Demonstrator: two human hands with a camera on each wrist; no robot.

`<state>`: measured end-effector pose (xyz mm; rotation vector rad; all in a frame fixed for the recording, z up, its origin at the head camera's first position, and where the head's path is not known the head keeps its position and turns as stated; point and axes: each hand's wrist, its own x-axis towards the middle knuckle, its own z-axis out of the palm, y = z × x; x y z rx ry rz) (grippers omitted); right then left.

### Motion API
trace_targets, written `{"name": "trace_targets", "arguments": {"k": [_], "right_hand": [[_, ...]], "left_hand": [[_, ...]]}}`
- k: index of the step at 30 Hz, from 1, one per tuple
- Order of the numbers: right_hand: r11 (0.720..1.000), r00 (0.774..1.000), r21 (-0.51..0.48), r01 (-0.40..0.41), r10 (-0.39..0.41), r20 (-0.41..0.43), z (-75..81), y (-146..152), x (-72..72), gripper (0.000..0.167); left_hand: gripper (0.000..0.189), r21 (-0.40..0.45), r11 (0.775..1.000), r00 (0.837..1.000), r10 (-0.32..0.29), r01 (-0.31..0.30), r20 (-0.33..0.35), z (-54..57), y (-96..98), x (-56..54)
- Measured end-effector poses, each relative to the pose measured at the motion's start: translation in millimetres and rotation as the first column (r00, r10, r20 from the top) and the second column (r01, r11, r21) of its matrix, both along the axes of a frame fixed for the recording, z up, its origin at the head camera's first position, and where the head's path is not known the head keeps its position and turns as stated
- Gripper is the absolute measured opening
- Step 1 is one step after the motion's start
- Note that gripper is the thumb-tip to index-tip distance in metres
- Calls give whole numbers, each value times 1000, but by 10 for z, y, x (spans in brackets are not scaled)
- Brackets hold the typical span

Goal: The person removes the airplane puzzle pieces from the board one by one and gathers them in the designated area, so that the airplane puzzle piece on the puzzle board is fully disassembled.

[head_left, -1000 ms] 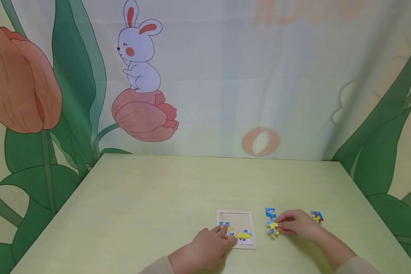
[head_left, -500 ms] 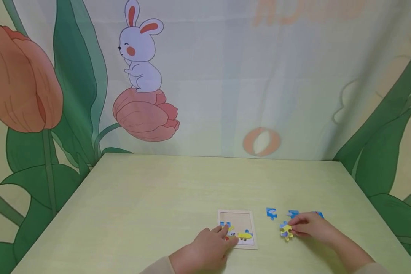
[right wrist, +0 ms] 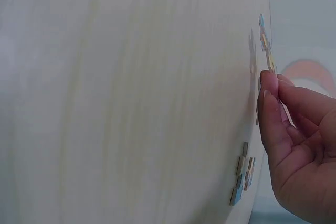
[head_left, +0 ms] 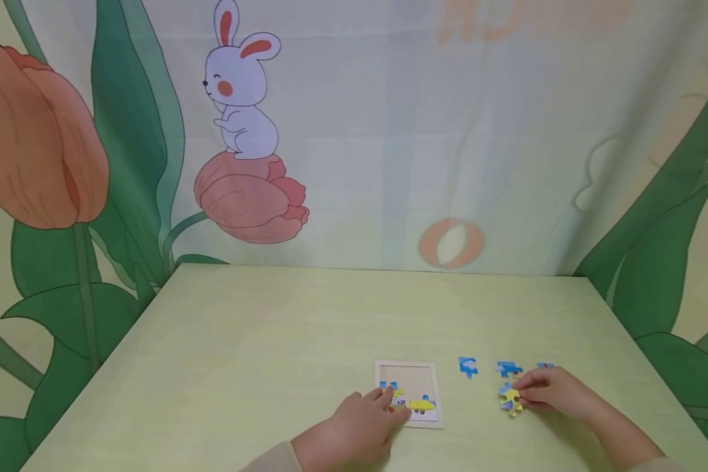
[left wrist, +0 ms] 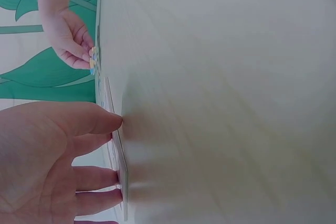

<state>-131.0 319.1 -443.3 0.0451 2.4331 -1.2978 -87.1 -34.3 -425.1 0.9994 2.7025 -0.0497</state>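
Observation:
My left hand (head_left: pixel 356 426) lies over the lower left of a small wooden puzzle tray (head_left: pixel 408 364). Its fingers are fairly straight, with fingertips on the tray, as the left wrist view also shows. Inside the tray, several fitted pieces show a yellow shape (head_left: pixel 421 405) along the bottom; part of the picture is under my fingers. Farther right, my right hand (head_left: pixel 557 393) pinches a yellow and blue puzzle piece (head_left: pixel 510 398) between thumb and fingertips. In the right wrist view this puzzle piece (right wrist: pixel 266 43) stands tilted just above the table.
Loose blue puzzle pieces lie behind the right hand: a blue piece (head_left: pixel 468 367) on the left, another blue piece (head_left: pixel 509 368) in the middle and a partly hidden piece (head_left: pixel 545 365) on the right. A printed curtain (head_left: pixel 354 164) hangs behind the table (head_left: pixel 271 328).
My right hand has moved right with the yellow and blue puzzle piece, away from the leftmost blue piece, uncovering the middle loose piece. My left hand has stayed on the tray.

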Motion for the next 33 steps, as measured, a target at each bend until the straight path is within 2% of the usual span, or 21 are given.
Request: {"name": "trace_targets", "arguments": {"k": [16,25,29,33], "right_hand": [[992,999,119,30,-27,-23,28,27,-11,11],[986,999,165,19,-10,-53,36,38,-2,10],[981,997,195,6,9,-75,23,30,-13,9],[977,996,214,5,13,-83,8,2,-14,8]], "left_hand": [[48,-2,1000,1000,20,-20,-14,4,-4,23],[44,-3,1000,999,-27,27,-47,11,36,-11],[33,2,998,992,-65,66,-109,7,51,-45],[23,-8,996,977,-94,94,-191,-7,53,-50]]}}
